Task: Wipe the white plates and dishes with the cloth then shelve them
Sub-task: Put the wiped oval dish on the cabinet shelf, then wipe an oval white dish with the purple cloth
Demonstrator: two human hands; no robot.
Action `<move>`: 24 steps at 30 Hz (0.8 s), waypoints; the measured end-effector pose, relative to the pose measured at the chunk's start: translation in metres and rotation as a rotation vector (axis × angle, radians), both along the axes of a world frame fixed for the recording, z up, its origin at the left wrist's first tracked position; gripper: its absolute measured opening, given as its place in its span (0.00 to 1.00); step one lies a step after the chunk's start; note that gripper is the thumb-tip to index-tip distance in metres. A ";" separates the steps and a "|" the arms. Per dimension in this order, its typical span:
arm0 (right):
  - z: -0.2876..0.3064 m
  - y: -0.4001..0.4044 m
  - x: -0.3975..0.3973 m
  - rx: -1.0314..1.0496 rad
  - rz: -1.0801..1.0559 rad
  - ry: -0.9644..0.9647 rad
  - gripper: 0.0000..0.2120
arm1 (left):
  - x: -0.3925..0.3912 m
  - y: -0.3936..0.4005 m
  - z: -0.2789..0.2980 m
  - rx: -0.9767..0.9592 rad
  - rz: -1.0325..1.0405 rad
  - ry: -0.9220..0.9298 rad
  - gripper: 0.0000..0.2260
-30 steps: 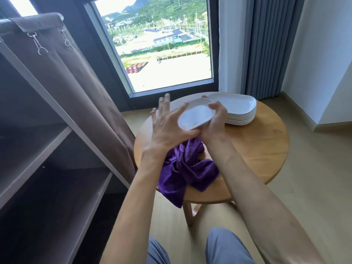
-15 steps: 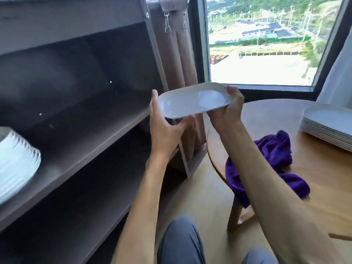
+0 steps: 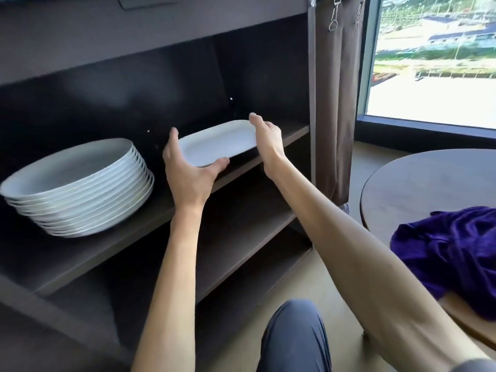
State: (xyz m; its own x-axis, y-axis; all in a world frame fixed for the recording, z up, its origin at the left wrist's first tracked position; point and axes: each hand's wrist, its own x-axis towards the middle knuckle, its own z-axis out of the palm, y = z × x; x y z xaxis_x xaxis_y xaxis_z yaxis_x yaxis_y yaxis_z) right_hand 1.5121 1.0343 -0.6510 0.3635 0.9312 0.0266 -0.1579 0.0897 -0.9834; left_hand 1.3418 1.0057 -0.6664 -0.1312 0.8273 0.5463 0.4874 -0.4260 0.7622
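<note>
A white oblong dish (image 3: pixel 218 142) hangs just above the dark upper shelf (image 3: pixel 150 216), held between both hands. My left hand (image 3: pixel 188 170) grips its near left end, thumb under the front rim. My right hand (image 3: pixel 268 140) holds its right end with fingers curled over the edge. A tall stack of white plates (image 3: pixel 77 189) stands on the same shelf to the left of the dish. The purple cloth (image 3: pixel 451 253) lies crumpled on the round wooden table (image 3: pixel 418 183) at the right, with no hand on it.
The dark shelving unit has a lower shelf (image 3: pixel 236 253) below with nothing on it. A brown curtain (image 3: pixel 335 103) hangs at the unit's right side beside the window (image 3: pixel 434 57). My knee (image 3: pixel 295 336) is at the bottom.
Both hands carried the dish leftward from over the table into the upper shelf space. The cloth stayed on the table. The view swung left onto the shelf.
</note>
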 end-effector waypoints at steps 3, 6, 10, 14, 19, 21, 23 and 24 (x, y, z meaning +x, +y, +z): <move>-0.003 0.010 -0.015 -0.039 -0.005 -0.084 0.34 | -0.010 0.007 0.001 -0.071 0.025 0.033 0.49; -0.003 0.019 -0.027 -0.048 -0.046 -0.194 0.33 | -0.020 0.015 -0.002 -0.163 0.036 0.069 0.48; -0.005 0.028 -0.037 -0.072 -0.099 -0.415 0.27 | -0.027 0.020 -0.003 -0.246 0.066 0.104 0.47; -0.011 0.034 -0.046 -0.109 -0.097 -0.594 0.24 | -0.033 0.023 0.000 -0.296 0.115 0.173 0.47; -0.017 0.042 -0.049 -0.133 -0.108 -0.726 0.18 | -0.033 0.026 0.001 -0.334 0.158 0.185 0.46; -0.018 0.042 -0.051 -0.134 -0.090 -0.799 0.19 | -0.030 0.028 0.002 -0.357 0.174 0.178 0.45; -0.019 0.041 -0.050 -0.103 -0.087 -0.820 0.20 | -0.028 0.029 0.003 -0.372 0.186 0.216 0.43; -0.019 0.039 -0.047 -0.059 -0.094 -0.799 0.20 | -0.027 0.028 0.003 -0.371 0.194 0.243 0.42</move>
State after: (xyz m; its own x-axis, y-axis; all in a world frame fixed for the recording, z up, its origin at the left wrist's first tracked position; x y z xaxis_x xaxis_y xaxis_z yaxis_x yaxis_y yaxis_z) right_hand 1.4646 1.0733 -0.6701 0.3321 0.9058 0.2630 0.6010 0.0117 -0.7992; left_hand 1.3149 1.0335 -0.6632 -0.2072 0.9450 0.2531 0.7137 -0.0310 0.6998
